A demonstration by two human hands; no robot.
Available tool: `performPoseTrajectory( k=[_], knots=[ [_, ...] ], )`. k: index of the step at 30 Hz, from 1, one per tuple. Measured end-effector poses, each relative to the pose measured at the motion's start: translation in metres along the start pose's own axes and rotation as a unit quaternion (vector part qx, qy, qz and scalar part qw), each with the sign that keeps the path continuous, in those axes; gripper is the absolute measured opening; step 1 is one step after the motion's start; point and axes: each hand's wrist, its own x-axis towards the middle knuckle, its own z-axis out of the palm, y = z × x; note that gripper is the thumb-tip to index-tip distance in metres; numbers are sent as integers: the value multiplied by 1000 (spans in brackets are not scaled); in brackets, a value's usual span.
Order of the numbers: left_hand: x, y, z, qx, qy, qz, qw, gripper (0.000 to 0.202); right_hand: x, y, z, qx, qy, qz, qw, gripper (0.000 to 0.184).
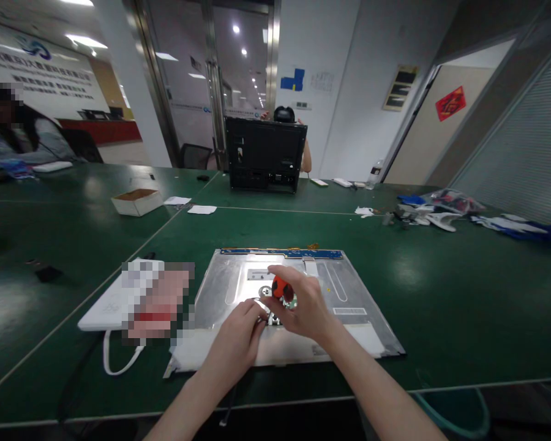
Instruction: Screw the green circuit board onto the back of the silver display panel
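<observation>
A flat silver display panel (298, 346) lies on the green table, with a blue circuit strip (257, 252) along its far edge. My right hand (305, 300) is closed around the orange-and-black handle of a screwdriver (281, 288), held over the middle of the panel. The tool's tip is hidden behind my fingers. Just left of it, my left hand (245, 327) has its fingertips pinched together against a small metal part and a dark wire on the panel. What those fingertips grip is too small to make out. A round metal piece (265, 292) shows above them.
To the left lies a white box-like device (108, 303) with a white cable (114, 367). Farther off stand an open carton (138, 202) and a black monitor housing (266, 156), with a person behind it. Gloves and bags (434, 211) lie at right; another person sits far left.
</observation>
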Motion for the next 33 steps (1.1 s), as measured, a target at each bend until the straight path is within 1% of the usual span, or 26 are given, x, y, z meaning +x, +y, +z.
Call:
performPoseTrajectory(
  k=[3, 5, 9, 12, 16, 19, 21, 24, 28, 33],
  knots=[
    [0, 1, 0, 3, -2, -1, 1000, 16, 2, -3, -4, 22, -22, 5, 1000, 51],
    [0, 2, -1, 6, -3, -3, 1000, 15, 2, -4, -4, 35, -23, 11, 999, 54],
    [0, 4, -2, 14, -2, -2, 1000, 17, 2, -1, 0, 27, 5, 20, 999, 49],
    [0, 3, -1, 18, 3, 2, 1000, 18, 1, 1, 2, 16, 13, 14, 1000, 46],
    [1, 3, -1, 15, 6, 6, 1000, 19, 1, 0, 0, 13, -3, 1, 1000, 47],
    [2, 4, -2, 16, 4, 5, 1000, 17, 0, -2, -1, 36, -20, 7, 999, 53],
    [2, 5, -3, 19, 2, 3, 1000, 17, 0, -3, 0, 46, -14, 15, 999, 55],
    [2, 5, -3, 17, -3, 1, 1000, 18, 0, -1, 2, 44, 3, 30, 999, 52],
    [1, 4, -2, 16, 4, 4, 1000, 19, 0, 1, 4, 20, 20, 35, 999, 45],
    [0, 1, 0, 19, 10, 4, 1000, 19, 0, 1, 4, 24, 6, 22, 999, 45]
  ],
)
